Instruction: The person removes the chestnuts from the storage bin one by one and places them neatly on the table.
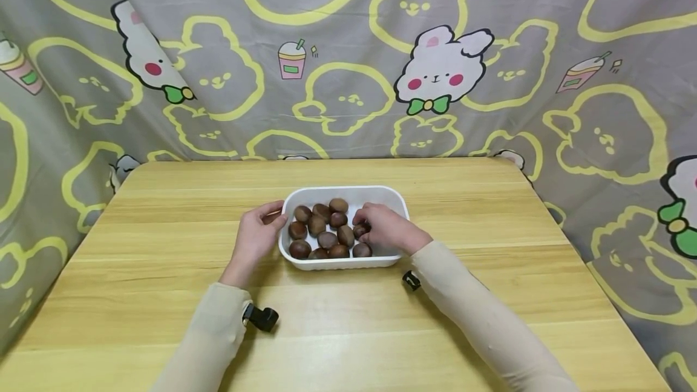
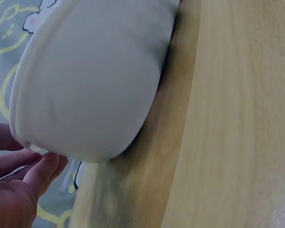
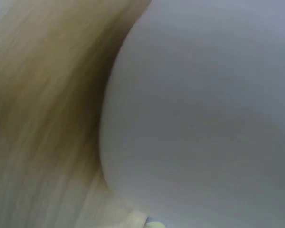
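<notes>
Brown and smooth, a chestnut point(image 1: 360, 231) sits pinched in the right grip point(image 1: 389, 227), low inside the white tray point(image 1: 343, 264) and just beside the other chestnuts point(image 1: 327, 239) gathered over its left and middle parts. Beyond them, the left grip point(image 1: 257, 233) holds the tray's left rim on the desk point(image 1: 337, 325), in front of a patterned curtain point(image 1: 348, 5). That rounded shell could slip if the fingertips sit off-centre, a knock could set neighbours rolling, and a loosened rim hold might let the tray slide.

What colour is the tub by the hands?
The tub is white; the head view shows it best.
</notes>
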Demonstrator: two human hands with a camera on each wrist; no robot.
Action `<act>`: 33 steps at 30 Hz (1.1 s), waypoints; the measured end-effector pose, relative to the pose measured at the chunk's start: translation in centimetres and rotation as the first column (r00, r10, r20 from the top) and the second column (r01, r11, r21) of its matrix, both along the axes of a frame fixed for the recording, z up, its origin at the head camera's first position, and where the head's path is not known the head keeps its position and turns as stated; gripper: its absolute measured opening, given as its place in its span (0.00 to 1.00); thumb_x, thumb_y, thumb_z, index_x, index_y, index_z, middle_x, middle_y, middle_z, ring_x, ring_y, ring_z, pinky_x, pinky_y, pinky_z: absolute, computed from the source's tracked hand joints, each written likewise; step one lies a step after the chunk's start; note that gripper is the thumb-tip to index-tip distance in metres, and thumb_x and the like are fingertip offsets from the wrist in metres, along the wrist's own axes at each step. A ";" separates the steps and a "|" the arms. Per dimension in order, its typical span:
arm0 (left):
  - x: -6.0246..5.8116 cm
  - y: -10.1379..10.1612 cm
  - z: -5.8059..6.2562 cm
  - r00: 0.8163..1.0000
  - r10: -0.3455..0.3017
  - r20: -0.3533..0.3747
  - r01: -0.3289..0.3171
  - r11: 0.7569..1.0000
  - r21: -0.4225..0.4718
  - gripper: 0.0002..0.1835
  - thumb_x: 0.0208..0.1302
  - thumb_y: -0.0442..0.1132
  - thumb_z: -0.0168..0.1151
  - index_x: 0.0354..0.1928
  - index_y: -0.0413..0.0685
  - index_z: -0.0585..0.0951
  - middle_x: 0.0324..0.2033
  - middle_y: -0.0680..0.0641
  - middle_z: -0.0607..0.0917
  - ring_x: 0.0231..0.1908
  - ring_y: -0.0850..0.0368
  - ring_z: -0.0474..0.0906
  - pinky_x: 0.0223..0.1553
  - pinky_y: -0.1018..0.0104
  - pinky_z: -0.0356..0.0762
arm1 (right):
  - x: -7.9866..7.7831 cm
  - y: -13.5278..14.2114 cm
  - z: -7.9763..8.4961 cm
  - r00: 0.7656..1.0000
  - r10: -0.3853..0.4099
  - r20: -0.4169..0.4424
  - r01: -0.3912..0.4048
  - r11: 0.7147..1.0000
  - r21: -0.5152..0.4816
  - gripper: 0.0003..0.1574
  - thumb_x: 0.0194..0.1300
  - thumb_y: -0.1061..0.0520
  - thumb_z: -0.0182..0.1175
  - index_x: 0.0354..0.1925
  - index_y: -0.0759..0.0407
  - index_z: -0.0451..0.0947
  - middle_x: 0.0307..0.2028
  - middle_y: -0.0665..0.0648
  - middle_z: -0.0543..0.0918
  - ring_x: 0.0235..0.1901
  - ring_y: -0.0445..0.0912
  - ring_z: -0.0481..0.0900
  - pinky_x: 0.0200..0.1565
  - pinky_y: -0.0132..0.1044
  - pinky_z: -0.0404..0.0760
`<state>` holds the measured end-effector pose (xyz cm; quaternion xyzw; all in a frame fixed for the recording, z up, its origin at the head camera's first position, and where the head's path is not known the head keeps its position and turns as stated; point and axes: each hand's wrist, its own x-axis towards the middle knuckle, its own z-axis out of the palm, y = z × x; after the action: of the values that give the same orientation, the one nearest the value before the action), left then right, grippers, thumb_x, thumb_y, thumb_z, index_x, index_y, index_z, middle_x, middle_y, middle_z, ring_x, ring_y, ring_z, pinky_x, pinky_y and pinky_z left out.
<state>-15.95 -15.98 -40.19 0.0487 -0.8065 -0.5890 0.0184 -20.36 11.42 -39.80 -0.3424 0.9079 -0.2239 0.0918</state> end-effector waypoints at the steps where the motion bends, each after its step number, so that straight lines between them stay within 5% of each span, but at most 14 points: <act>1: 0.0 0.0 0.0 1.000 -0.003 -0.001 0.003 1.000 -0.002 0.20 0.68 0.30 0.58 0.61 0.31 0.75 0.54 0.33 0.80 0.55 0.44 0.78 0.53 0.61 0.78 | 0.0 0.0 0.0 1.000 0.000 0.000 0.000 1.000 0.003 0.12 0.51 0.67 0.70 0.35 0.57 0.81 0.32 0.52 0.74 0.34 0.46 0.72 0.42 0.39 0.75; 11: 0.1 -0.2 -0.2 1.000 -0.029 -0.010 0.029 0.999 0.014 0.20 0.69 0.31 0.58 0.62 0.33 0.75 0.55 0.34 0.79 0.55 0.44 0.78 0.53 0.60 0.78 | 0.3 0.1 0.6 0.996 -0.093 0.012 0.092 0.995 0.027 0.13 0.55 0.61 0.71 0.41 0.56 0.82 0.34 0.50 0.76 0.36 0.45 0.75 0.45 0.39 0.77; 20: 0.2 -0.3 -0.4 1.000 -0.028 -0.006 0.028 0.999 0.027 0.21 0.69 0.31 0.58 0.62 0.33 0.75 0.57 0.35 0.79 0.55 0.45 0.78 0.52 0.61 0.78 | 0.1 1.2 2.2 0.996 -0.085 0.001 0.084 0.989 -0.121 0.15 0.56 0.61 0.72 0.43 0.60 0.81 0.35 0.51 0.79 0.38 0.45 0.77 0.44 0.38 0.78; 33: 0.1 -0.4 -0.4 0.999 -0.045 -0.015 0.045 0.999 -0.012 0.21 0.69 0.32 0.58 0.62 0.33 0.75 0.56 0.35 0.79 0.55 0.44 0.78 0.53 0.58 0.78 | -0.7 4.5 4.2 0.965 -0.229 0.130 0.260 0.905 -0.338 0.16 0.58 0.56 0.73 0.44 0.59 0.82 0.38 0.53 0.81 0.40 0.47 0.80 0.43 0.40 0.82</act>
<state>-15.86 -16.37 -40.57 0.0258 -0.8108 -0.5847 0.0116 -21.05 15.87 -35.57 -0.2268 0.8839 -0.4070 0.0398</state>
